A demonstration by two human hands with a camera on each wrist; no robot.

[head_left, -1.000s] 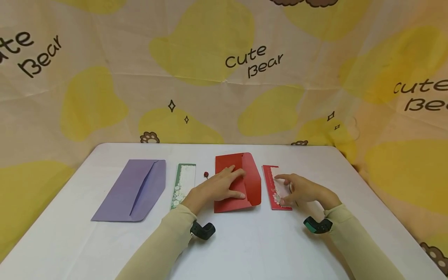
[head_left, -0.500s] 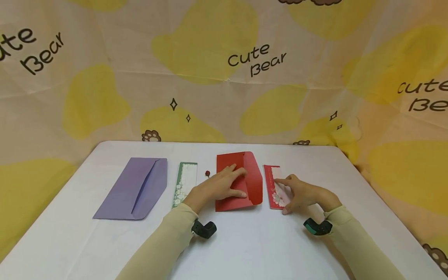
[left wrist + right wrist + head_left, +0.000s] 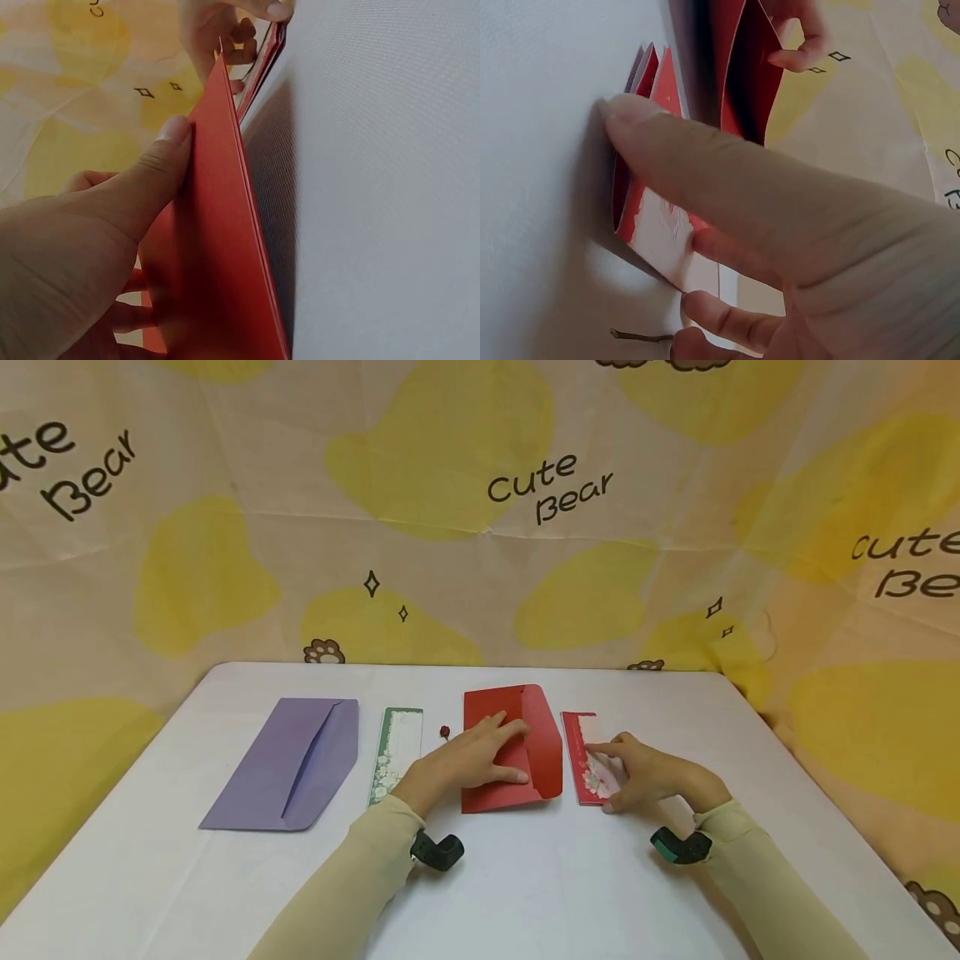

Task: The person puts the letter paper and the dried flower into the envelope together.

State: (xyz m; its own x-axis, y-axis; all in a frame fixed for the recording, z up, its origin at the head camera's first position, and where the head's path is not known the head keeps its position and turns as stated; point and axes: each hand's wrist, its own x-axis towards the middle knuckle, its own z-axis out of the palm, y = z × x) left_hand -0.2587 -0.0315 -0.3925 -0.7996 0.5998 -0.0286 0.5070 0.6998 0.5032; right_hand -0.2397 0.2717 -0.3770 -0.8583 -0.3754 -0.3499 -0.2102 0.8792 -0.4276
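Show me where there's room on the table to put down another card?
The biggest bare patch is the near part of the table, in front of both sleeves. There is also room right of the red card, toward the table's right edge, and left of the purple envelope. The middle row is crowded: green card, red envelope under the left hand, right hand.

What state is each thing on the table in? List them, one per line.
Red envelope: flap open, left hand pressing it flat.
Red card: near edge lifted, right hand pinching it.
Purple envelope: flap open, lying flat.
Green card: flat, untouched.
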